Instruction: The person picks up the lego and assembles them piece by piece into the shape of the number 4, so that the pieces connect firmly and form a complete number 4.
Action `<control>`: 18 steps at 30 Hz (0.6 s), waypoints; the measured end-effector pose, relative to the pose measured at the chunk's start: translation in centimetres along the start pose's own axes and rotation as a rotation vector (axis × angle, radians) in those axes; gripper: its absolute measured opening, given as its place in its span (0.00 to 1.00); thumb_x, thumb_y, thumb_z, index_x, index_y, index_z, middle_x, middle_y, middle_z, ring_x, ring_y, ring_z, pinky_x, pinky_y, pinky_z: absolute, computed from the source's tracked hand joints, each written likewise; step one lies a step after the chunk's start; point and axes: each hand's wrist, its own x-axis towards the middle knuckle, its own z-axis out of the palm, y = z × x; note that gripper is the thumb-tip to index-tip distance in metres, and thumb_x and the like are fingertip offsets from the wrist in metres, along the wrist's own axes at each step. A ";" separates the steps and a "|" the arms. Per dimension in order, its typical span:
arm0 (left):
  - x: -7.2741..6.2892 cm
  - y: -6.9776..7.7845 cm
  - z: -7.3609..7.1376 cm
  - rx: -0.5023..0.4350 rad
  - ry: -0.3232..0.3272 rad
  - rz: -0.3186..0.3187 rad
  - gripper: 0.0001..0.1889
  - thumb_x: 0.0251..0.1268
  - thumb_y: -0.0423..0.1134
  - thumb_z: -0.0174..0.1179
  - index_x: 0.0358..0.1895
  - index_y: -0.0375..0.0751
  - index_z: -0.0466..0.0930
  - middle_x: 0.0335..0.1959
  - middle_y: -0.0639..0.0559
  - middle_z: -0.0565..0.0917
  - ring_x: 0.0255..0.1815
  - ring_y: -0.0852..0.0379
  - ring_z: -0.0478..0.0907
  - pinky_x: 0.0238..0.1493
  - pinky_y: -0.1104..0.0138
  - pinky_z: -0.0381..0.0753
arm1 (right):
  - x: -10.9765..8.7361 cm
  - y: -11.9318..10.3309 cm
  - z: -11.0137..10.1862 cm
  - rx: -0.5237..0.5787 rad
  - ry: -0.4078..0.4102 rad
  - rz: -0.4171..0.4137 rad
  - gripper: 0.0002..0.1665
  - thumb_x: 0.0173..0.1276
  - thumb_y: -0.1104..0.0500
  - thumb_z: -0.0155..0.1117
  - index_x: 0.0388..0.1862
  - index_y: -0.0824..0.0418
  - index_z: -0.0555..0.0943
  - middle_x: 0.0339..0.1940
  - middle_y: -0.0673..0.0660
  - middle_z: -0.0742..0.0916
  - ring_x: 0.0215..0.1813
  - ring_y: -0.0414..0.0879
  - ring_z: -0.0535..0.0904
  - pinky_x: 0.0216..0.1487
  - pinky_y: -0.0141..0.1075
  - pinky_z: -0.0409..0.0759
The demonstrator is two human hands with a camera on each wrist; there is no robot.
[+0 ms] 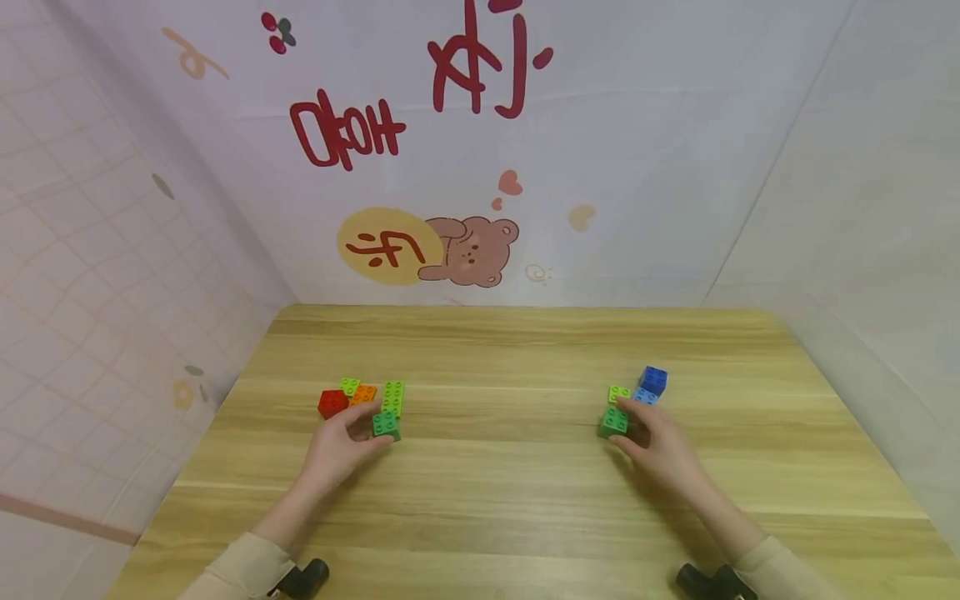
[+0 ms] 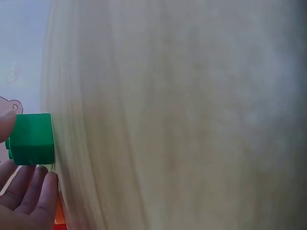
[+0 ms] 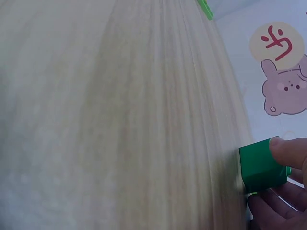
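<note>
Between the thumb and fingers of my left hand (image 1: 336,447) is a green toy brick (image 1: 386,426), its smooth side facing the left wrist view. Just behind it lies a long lime-green brick (image 1: 393,397); an orange brick (image 1: 364,395), a small lime brick (image 1: 350,386) and a red brick (image 1: 333,403) sit beyond the left fingers. My right hand (image 1: 667,448) pinches a matching green brick (image 1: 613,422), also seen in the right wrist view. Around its fingertips are a small lime brick (image 1: 618,392), a light-blue brick (image 1: 645,396), partly covered, and a dark-blue brick (image 1: 654,380).
Both brick groups stand on a wood-grain table (image 1: 502,483), one on each side. A pale printed sheet (image 1: 637,150) with red writing and a bear rises behind the table's far edge. Black devices (image 1: 303,579) are strapped near both wrists.
</note>
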 end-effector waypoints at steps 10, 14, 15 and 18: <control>-0.2 -0.3 -0.1 0.005 0.002 -0.014 0.29 0.56 0.36 0.74 0.62 0.32 0.78 0.57 0.36 0.80 0.50 0.45 0.82 0.48 0.62 0.83 | 0.0 0.0 0.4 0.041 0.002 0.025 0.28 0.62 0.68 0.72 0.61 0.70 0.76 0.54 0.69 0.82 0.52 0.61 0.81 0.48 0.46 0.83; -0.1 -0.3 -0.1 -0.026 0.002 -0.022 0.27 0.57 0.33 0.73 0.61 0.32 0.78 0.55 0.37 0.81 0.50 0.45 0.82 0.49 0.63 0.83 | -0.1 0.1 0.5 0.051 0.005 0.035 0.26 0.63 0.70 0.70 0.60 0.70 0.77 0.53 0.69 0.82 0.50 0.60 0.82 0.46 0.44 0.84; -0.1 -0.3 -0.1 -0.029 0.004 -0.021 0.27 0.57 0.33 0.73 0.61 0.32 0.78 0.54 0.37 0.82 0.50 0.45 0.83 0.49 0.63 0.83 | -0.1 0.1 0.5 0.052 0.005 0.039 0.26 0.63 0.70 0.70 0.60 0.70 0.77 0.53 0.69 0.82 0.50 0.60 0.82 0.46 0.43 0.84; 0.0 -0.4 -0.1 -0.028 0.009 -0.011 0.25 0.57 0.32 0.72 0.59 0.31 0.79 0.52 0.38 0.83 0.50 0.45 0.83 0.49 0.63 0.83 | -0.2 0.1 0.6 0.055 -0.003 0.050 0.26 0.63 0.70 0.70 0.61 0.69 0.77 0.53 0.69 0.82 0.51 0.60 0.82 0.46 0.42 0.84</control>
